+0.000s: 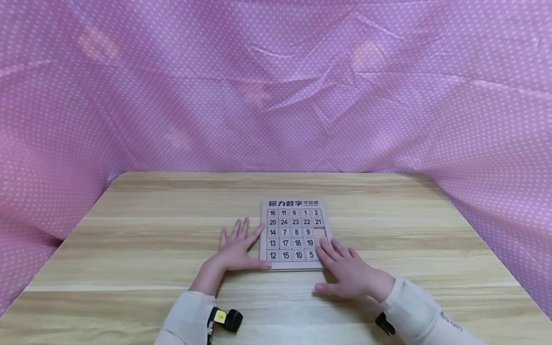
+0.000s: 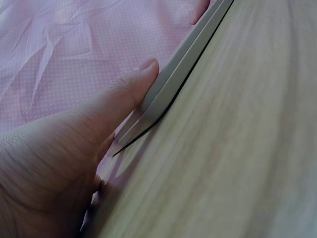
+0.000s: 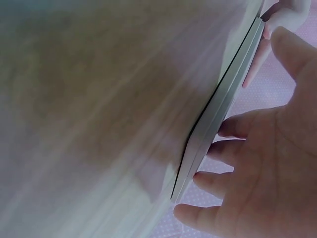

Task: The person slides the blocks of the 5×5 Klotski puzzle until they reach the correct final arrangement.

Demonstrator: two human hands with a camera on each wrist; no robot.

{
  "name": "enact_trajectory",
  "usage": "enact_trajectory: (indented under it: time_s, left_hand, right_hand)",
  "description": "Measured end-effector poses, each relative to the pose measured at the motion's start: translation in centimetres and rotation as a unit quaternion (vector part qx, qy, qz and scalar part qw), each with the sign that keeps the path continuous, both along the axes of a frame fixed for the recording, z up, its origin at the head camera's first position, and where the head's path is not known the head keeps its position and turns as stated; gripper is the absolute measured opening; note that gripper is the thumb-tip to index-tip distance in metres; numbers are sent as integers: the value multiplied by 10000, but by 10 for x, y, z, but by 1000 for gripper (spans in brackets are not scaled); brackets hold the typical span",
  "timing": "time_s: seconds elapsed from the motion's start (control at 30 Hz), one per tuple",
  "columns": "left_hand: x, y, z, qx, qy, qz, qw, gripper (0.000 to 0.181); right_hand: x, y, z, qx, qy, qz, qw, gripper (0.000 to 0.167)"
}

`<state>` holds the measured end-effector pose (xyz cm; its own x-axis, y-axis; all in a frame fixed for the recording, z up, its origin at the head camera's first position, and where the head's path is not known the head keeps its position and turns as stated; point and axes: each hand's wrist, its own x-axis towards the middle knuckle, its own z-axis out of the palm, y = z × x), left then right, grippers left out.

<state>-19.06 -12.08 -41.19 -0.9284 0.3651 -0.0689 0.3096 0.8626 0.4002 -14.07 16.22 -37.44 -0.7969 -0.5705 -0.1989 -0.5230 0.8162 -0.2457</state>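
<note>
A grey number-tile board (image 1: 264, 239) lies flat on the table, printed tiles in rows, with an open slot (image 1: 319, 232) at the right of the middle row. My left hand (image 1: 236, 254) is spread at the board's left side, thumb on the lower left corner and index fingertip at the left edge. In the left wrist view the thumb (image 2: 126, 91) rests on the board's rim (image 2: 163, 99). My right hand (image 1: 351, 275) has its fingertips over the lower right tiles, partly hiding them; its thumb lies off the board. The right wrist view shows those fingers (image 3: 233, 151) along the board's edge (image 3: 208, 119).
The wooden table (image 1: 151, 230) extends around the board on all sides. A pink dotted cloth (image 1: 276, 96) hangs behind the table and along both sides. Black wrist devices show at the left sleeve (image 1: 189, 311) and the right sleeve (image 1: 414, 306).
</note>
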Motion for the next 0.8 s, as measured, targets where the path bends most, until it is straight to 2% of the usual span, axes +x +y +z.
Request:
enact_trajectory:
  time_s: [0.13,0.3,0.6,0.8]
  left_hand:
    - [-2,-2,0,21,-8,-23,10000,104]
    - [-4,-5,2,35,-21,-35,10000,104]
    - [-9,-10,2,-7,24,-109,9999,104]
    - [-12,-12,2,26,86,-243,9997,102]
  right_hand:
    - [-2,-3,3,-90,-27,17,10000,83]
    - [-12,-14,6,-181,126,79,9997,80]
    - [-36,-69,5,129,176,361,9991,81]
    - [-48,-95,-1,304,174,292,9990,86]
